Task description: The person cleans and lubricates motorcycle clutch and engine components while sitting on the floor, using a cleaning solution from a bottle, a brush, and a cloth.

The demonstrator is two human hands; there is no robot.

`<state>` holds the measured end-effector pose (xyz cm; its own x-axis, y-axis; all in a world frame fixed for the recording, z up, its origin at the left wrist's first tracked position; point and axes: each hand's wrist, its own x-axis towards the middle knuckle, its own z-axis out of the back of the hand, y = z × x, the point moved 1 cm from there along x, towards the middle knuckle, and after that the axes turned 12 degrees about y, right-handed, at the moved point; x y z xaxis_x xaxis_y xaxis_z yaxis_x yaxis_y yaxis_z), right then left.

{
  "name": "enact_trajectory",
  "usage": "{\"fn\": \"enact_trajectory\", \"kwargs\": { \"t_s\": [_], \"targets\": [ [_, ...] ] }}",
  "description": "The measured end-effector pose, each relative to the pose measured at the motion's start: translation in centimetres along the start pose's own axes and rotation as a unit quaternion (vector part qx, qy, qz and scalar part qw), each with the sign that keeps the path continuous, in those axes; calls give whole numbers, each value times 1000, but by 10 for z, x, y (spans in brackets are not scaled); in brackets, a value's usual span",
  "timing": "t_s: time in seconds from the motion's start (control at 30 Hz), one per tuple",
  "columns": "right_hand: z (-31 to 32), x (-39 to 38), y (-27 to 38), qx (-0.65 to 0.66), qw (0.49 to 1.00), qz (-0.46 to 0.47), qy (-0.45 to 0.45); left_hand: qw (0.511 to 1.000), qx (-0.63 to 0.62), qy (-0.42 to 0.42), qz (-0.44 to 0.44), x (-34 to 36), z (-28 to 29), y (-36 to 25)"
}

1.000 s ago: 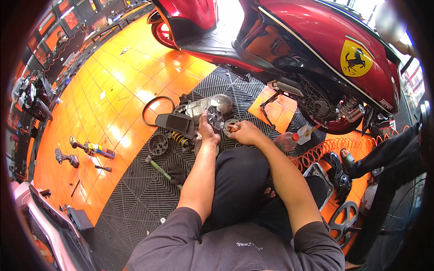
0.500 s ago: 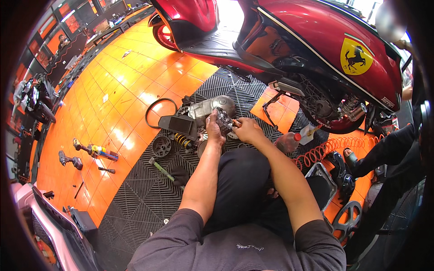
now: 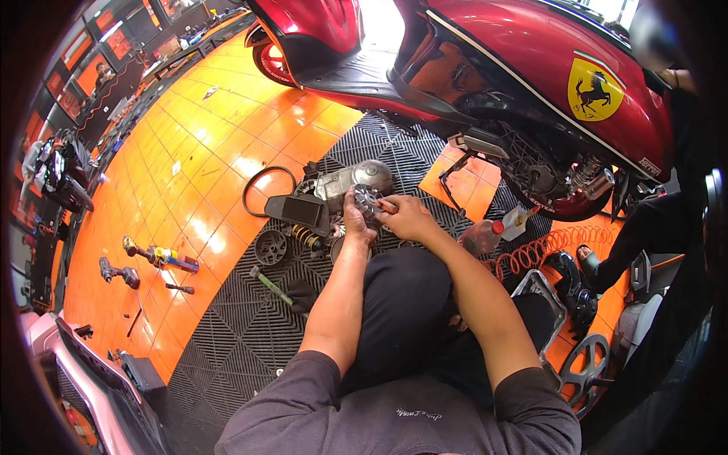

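My left hand [image 3: 357, 221] is closed around a greyish, cog-like metal part [image 3: 368, 200], held up above the black mat. Against its right side, my right hand [image 3: 408, 220] is pinched round a small brownish thing, perhaps a handle, too small to name. Just beyond my hands lies a silver engine casing [image 3: 355, 179]. Left of it are a black box-shaped cover [image 3: 302, 210], a yellow-and-black shock absorber [image 3: 305, 236] and a round slotted metal part [image 3: 271, 246]. A black drive belt [image 3: 259, 179] lies farther left.
A red scooter [image 3: 485, 68] stands ahead. To the right are a red-capped bottle [image 3: 483, 236], a coiled red air hose [image 3: 546, 250] and another person's dark-clothed leg [image 3: 644, 250]. Power tools [image 3: 161, 256] and a green-handled tool [image 3: 271, 286] lie on the left.
The metal part has turned in my left hand. My right hand has shifted slightly left against it. The person on the right has moved their leg.
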<state>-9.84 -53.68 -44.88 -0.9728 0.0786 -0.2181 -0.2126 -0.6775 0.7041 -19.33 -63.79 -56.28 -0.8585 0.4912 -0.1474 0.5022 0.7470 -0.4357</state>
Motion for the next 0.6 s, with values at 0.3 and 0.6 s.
{"fn": "enact_trajectory", "kwargs": {
  "t_s": [0.3, 0.6],
  "targets": [
    [-7, -3, -17, 53, 997, 0, 49, 985, -158, -68, -19, -13, 23, -16],
    [-39, -21, -64, 353, 931, 55, 79, 996, -64, -58, 17, -3, 72, -26]
  ]
}}
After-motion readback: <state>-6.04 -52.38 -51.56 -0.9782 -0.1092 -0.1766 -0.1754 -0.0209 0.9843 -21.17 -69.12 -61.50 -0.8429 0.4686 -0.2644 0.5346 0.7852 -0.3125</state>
